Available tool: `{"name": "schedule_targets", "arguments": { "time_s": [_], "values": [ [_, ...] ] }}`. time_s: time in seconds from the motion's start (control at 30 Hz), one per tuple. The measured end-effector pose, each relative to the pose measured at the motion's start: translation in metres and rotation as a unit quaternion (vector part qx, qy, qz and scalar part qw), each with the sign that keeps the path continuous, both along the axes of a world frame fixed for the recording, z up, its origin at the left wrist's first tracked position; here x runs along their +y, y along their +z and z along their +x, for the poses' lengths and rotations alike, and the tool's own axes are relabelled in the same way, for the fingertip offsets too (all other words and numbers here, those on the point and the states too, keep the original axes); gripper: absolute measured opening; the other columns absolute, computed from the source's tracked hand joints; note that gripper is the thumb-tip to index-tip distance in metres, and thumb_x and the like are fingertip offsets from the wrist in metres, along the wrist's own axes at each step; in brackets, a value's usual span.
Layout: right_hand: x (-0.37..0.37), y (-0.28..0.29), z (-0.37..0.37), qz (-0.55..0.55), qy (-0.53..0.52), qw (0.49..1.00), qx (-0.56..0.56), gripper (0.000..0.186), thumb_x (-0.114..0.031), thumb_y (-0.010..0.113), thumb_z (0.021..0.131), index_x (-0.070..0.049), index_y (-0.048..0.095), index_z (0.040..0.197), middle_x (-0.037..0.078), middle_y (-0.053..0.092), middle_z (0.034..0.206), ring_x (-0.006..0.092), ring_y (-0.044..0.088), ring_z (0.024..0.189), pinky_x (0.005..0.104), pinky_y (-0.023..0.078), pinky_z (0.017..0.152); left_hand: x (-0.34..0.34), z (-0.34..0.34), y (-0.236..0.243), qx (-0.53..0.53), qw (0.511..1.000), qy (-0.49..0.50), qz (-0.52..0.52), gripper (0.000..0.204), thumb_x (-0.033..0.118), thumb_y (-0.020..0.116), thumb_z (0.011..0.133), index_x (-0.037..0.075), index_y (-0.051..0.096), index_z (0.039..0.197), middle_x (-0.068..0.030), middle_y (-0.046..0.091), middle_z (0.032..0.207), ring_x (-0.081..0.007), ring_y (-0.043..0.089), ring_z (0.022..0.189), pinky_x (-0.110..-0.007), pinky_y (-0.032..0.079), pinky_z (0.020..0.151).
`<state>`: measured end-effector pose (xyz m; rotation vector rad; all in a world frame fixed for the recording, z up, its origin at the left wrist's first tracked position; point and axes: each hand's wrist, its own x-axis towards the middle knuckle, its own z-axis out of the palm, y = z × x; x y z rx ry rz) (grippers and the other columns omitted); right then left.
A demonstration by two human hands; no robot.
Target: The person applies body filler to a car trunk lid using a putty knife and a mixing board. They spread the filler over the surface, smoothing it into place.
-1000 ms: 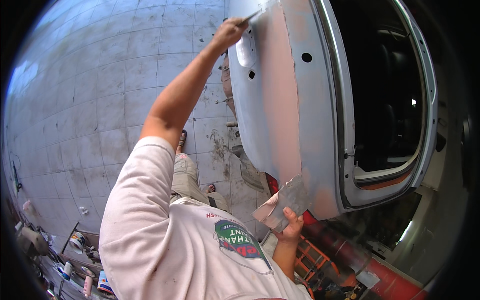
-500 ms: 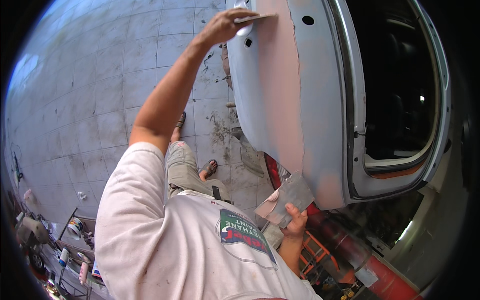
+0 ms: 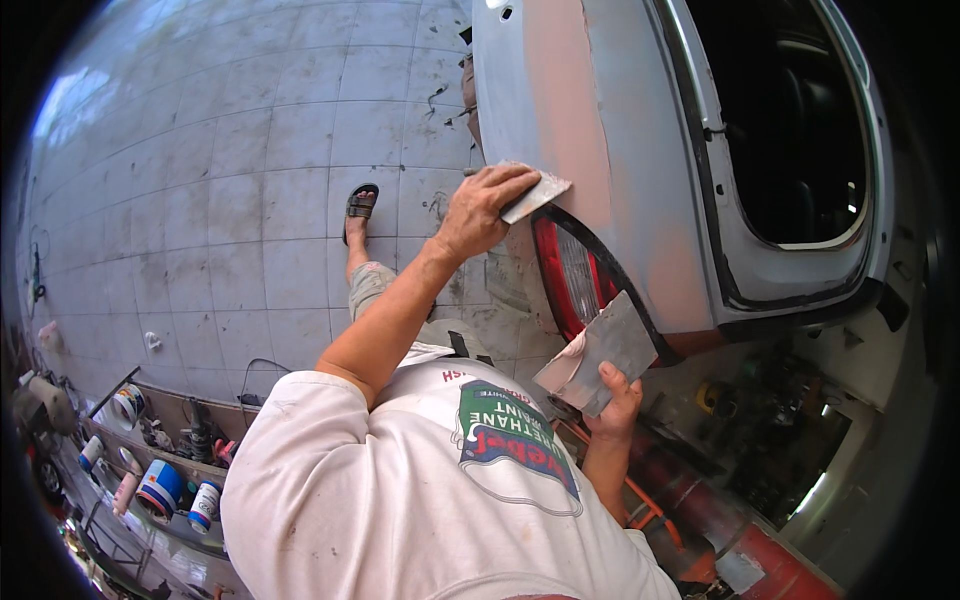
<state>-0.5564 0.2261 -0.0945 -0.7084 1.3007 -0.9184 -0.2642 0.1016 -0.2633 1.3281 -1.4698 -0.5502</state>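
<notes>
My left hand (image 3: 478, 212) is closed on a flat, pale putty spreader (image 3: 540, 192). The spreader's edge lies at the car's grey body panel (image 3: 640, 150), just above the tail light (image 3: 570, 275). Along this panel runs a broad pink strip of body filler (image 3: 572, 110). Lower down, my right hand (image 3: 617, 400) grips a flat grey mixing plate (image 3: 622, 345), thumb on its top face. Pink putty (image 3: 570, 362) lies along the plate's left edge. The plate overlaps the lower part of the tail light in view.
The car's dark window opening (image 3: 800, 130) is at the right. Grey floor tiles (image 3: 230, 200) spread out on the left. A shelf rack (image 3: 175, 400) with cans and bottles stands lower left. A red cylinder (image 3: 690, 500) and an orange frame (image 3: 650, 510) are at the lower right.
My left hand with the spreader has come down along the panel from the far end to the tail light. My right hand and the plate have shifted slightly right and up.
</notes>
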Motion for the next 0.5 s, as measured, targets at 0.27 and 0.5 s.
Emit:
{"name": "schedule_targets", "arguments": {
  "time_s": [0.27, 0.5],
  "values": [
    [-0.001, -0.01, 0.018, -0.018, -0.053, 0.995, -0.086, 0.045, -0.012, 0.068, 0.1, 0.004, 0.06, 0.142, 0.015, 0.071, 0.129, 0.0279, 0.073, 0.116, 0.0449, 0.061, 0.1, 0.083, -0.003, 0.109, 0.154, 0.969, -0.194, -0.004, 0.062, 0.009, 0.073, 0.098, 0.019, 0.06, 0.157, -0.0134, 0.066, 0.148, -0.0335, 0.064, 0.135, -0.048, 0.055, 0.11],
    [-0.025, 0.015, 0.047, -0.096, -0.049, 0.934, -0.34, 0.047, -0.015, 0.066, 0.1, 0.001, 0.06, 0.145, 0.017, 0.072, 0.131, 0.029, 0.072, 0.119, 0.0464, 0.059, 0.105, 0.1, 0.056, 0.098, -0.065, 0.951, -0.271, 0.136, 0.052, 0.02, 0.072, 0.105, 0.027, 0.062, 0.155, -0.0094, 0.078, 0.118, -0.0278, 0.076, 0.105, -0.04, 0.063, 0.094]
  ]
}}
